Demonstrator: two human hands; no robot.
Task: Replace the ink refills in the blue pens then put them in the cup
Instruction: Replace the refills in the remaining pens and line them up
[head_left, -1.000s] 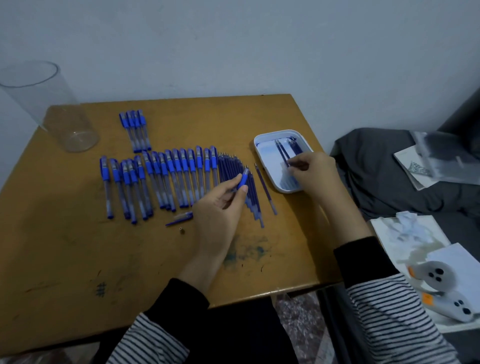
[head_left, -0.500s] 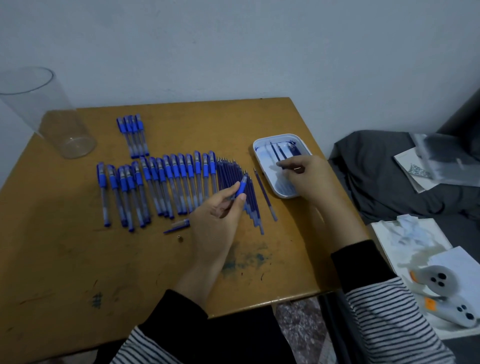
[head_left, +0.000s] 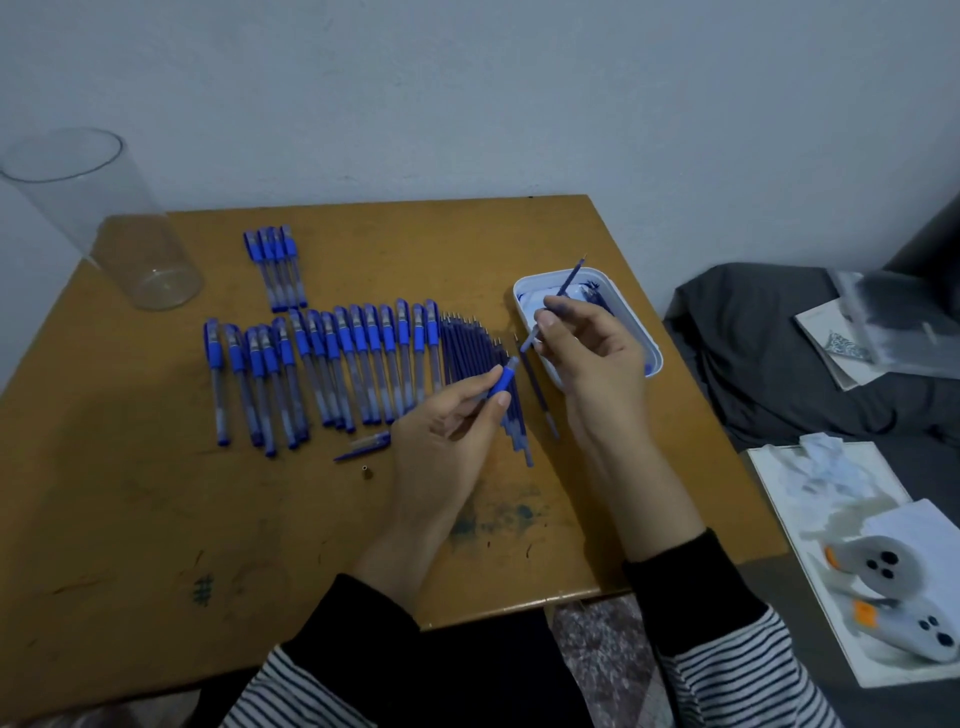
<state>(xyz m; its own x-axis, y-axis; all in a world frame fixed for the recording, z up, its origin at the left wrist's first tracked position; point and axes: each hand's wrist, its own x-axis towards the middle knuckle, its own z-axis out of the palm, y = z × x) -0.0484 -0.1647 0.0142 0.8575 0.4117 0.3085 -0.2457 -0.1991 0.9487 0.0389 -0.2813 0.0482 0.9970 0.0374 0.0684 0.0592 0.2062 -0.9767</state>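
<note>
the desk carries everything. the clear cup stands well apart from the white tray, far to its left, and looks to hold no pens, so the task seems early. a long row of capped blue pens lies left of the tray, with a fan of bare refills between that row and the tray.

the change is at the tray. a second ago the right hand was low inside it. now it has lifted clear and sits just over the tray's left rim, its grip pinching a blue refill between thumb and fingertips, the fine tip slanting up over the tray. the left hand has barely moved. it stays left of the tray, over the refill fan, its grip pinching a pen barrel with the open end aimed toward the tray.

refill and barrel are near but apart, so the likely next step is threading one into the other. a loose pen cap and a small metal tip wait further left of the tray.
</note>
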